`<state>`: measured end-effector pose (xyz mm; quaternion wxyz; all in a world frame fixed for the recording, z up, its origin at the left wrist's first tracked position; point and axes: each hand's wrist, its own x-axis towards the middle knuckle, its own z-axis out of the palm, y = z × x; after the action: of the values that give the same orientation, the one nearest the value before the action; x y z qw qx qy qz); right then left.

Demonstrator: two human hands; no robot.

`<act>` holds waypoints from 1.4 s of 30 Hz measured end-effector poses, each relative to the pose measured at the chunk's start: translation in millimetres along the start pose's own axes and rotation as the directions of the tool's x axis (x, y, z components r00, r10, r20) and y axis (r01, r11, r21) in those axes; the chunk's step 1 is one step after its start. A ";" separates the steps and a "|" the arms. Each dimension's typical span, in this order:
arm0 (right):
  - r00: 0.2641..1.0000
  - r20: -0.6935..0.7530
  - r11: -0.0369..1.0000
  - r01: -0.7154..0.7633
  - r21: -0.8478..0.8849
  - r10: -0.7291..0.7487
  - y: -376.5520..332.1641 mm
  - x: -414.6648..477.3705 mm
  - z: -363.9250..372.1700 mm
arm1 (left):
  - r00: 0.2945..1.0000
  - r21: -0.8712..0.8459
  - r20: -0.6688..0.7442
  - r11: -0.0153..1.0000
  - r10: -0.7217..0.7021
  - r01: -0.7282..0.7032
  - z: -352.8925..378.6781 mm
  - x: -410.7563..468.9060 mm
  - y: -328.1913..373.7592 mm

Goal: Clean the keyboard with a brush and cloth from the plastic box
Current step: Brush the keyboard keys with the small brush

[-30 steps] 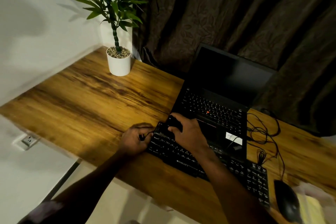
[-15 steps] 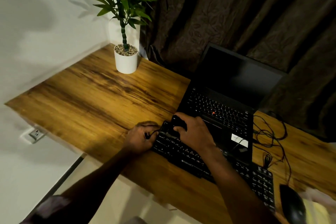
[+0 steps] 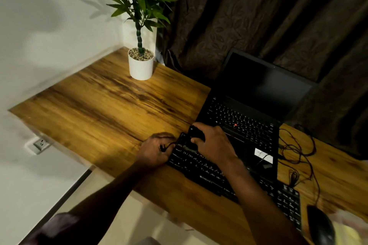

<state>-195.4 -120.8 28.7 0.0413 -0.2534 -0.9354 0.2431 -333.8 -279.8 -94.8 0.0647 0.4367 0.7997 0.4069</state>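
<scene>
On the far left, under the edge of the wooden desk (image 3: pixel 99 115), a wall socket (image 3: pixel 40 144) in the white wall. In the back corner of the desk, a white pot with a green plant (image 3: pixel 140 65), upright, well apart from the hands. Near the front edge, the left hand (image 3: pixel 156 150), resting on the wood just beside the left end of the keyboard (image 3: pixel 199 167), fingers curled round the end of a thin black cord (image 3: pixel 169 144) leading to the keyboard's corner. Then the black keyboard itself, lying slantwise along the front of the desk, its far edge against or over the front of the open laptop (image 3: pixel 249 121); cannot tell which. On the keyboard's upper left corner, the brush (image 3: pixel 196 135), dark, with a grey tip down on the keys, gripped from above by the right hand (image 3: pixel 214 145), thumb on the near side, fingers wrapped over the top. Behind the laptop, a brown curtain (image 3: pixel 258 16). Right of the laptop, loose black cables (image 3: pixel 298 149) on the wood. At the lower right, a black mouse (image 3: pixel 320 225) near the keyboard's right end, and beside it a pale yellow thing (image 3: pixel 346 232), too blurred to identify.
</scene>
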 end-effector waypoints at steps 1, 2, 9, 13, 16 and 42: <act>1.000 0.003 1.000 -0.011 0.006 0.011 -1.9 1.4 0.7 | 1.000 -0.004 0.001 1.000 -0.001 0.001 0.1 -0.2 0.1; 1.000 0.008 0.999 -0.020 0.035 0.020 -6.3 1.9 1.8 | 1.000 -0.007 -0.003 1.000 0.002 -0.002 0.2 -0.3 -0.1; 0.994 0.039 0.984 -0.104 0.145 0.099 -16.9 -3.0 11.1 | 0.999 -0.023 -0.006 0.998 0.052 -0.052 -2.3 0.2 2.8; 0.997 0.034 0.998 -0.067 0.002 0.067 -8.2 -7.7 -0.9 | 0.999 -0.029 -0.011 0.998 0.048 -0.048 3.0 0.6 -5.1; 0.998 0.033 0.998 -0.060 -0.012 0.060 -10.5 -7.0 -2.0 | 0.999 -0.034 -0.020 0.999 0.037 -0.037 2.6 1.3 -4.8; 0.995 0.032 0.988 -0.097 0.118 0.094 -21.0 -9.2 10.6 | 0.996 -0.059 -0.012 0.994 0.088 -0.089 6.4 3.3 -9.5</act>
<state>-199.0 -145.7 29.8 0.0325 -0.2917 -0.9065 0.3034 -339.0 -276.2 -104.9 0.0559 0.4677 0.7675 0.4349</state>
